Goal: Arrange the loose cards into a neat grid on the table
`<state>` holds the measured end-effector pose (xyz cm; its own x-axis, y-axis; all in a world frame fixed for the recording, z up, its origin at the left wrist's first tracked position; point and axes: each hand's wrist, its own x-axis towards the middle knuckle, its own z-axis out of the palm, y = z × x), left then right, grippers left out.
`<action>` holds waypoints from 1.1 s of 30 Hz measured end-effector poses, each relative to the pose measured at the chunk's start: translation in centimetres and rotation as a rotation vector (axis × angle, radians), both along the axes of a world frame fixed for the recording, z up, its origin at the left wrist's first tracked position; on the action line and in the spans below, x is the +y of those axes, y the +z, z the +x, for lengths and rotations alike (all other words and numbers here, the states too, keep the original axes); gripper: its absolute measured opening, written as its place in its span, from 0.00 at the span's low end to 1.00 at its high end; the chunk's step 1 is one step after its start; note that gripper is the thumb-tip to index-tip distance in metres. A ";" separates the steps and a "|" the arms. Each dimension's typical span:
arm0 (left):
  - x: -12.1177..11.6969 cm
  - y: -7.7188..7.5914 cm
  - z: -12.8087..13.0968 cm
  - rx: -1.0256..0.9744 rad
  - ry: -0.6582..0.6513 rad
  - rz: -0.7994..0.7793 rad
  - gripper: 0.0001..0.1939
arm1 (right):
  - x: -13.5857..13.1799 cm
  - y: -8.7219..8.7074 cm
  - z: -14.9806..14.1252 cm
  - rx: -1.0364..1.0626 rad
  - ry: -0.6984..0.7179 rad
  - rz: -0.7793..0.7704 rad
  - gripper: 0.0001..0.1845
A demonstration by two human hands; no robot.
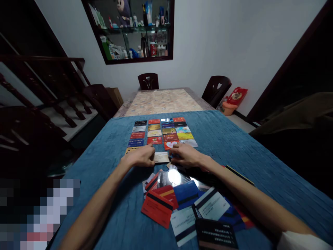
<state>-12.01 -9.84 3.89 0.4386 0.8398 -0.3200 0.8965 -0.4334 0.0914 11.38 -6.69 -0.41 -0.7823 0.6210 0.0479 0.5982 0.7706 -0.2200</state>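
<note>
A pale card [161, 157] with small print lies on the blue cloth between my two hands. My left hand [140, 156] is closed at its left end, thumb and fingers pressed to the edge. Beside its right end, the fingers of my right hand [186, 155] are curled down; what lies under them is hidden. Beyond the hands, bank-style cards sit in neat columns, among them a red card [154, 140], a heart card [171, 144] and a yellow card [185, 136]. Nearer me is a loose pile with an orange-red card [157, 209], a blue card [186, 192] and a black card [216, 234].
The blue cloth [99, 173] covers the near part of the table, and the patterned tabletop [161, 100] shows beyond it. Dark chairs [217, 91] stand around the table. A wall cabinet [139, 60] holds bottles and boxes. At right sits an orange bucket [229, 108].
</note>
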 end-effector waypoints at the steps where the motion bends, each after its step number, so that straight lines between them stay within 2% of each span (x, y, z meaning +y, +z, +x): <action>1: 0.0 0.2 -0.2 0.005 0.005 -0.008 0.07 | -0.1 0.0 -0.1 0.008 0.001 0.011 0.15; 7: -0.2 0.7 -0.1 -0.056 -0.016 0.011 0.09 | -0.4 -0.5 -0.5 0.067 0.052 0.101 0.20; 11: -0.4 0.1 0.7 -0.061 -0.037 -0.014 0.09 | -0.3 -0.8 -0.4 0.074 0.056 0.209 0.13; 15: -0.5 -0.5 1.0 -0.100 -0.050 -0.028 0.08 | -0.4 -0.8 -0.3 0.058 0.057 0.261 0.13; 22: -0.3 -0.6 1.1 -0.110 -0.118 -0.018 0.04 | 0.0 -0.9 -0.2 0.008 0.080 0.177 0.08; 24: 0.0 -0.7 0.9 -0.143 -0.129 -0.022 0.06 | 0.1 -1.0 -0.2 0.017 0.075 0.150 0.09; 27: 0.3 -0.9 0.5 -0.217 -0.130 -0.037 0.12 | 0.2 -0.9 -0.2 0.016 0.037 0.128 0.11; 33: 0.7 -0.8 0.2 -0.285 -0.083 -0.044 0.11 | 0.3 -0.5 -0.3 0.008 -0.053 0.105 0.11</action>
